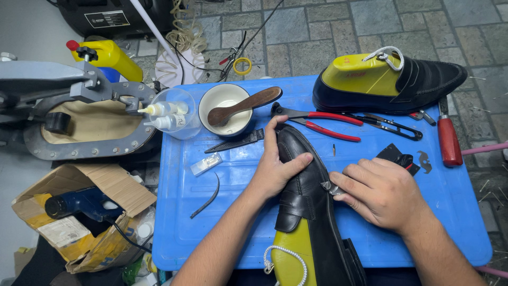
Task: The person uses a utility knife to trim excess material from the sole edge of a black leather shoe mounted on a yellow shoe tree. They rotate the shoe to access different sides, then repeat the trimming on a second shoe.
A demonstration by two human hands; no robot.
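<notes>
Hands (272,172) (378,193) on black shoe (309,196), torn cardboard box (106,182) left

A shoemaker's workshop: lasted shoes (389,79), pliers (317,121), glue bottles (164,115) on a worktable (211,196).

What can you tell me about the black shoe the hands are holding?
The black shoe looks like shiny leather, a loafer with a strap across its top. A yellow-green plastic form fills it, with a white cord looped at the heel end. It lies on the blue table, toe pointing away from the person. The left hand grips its toe part; the right hand presses a small metal tool against its side edge.
</notes>
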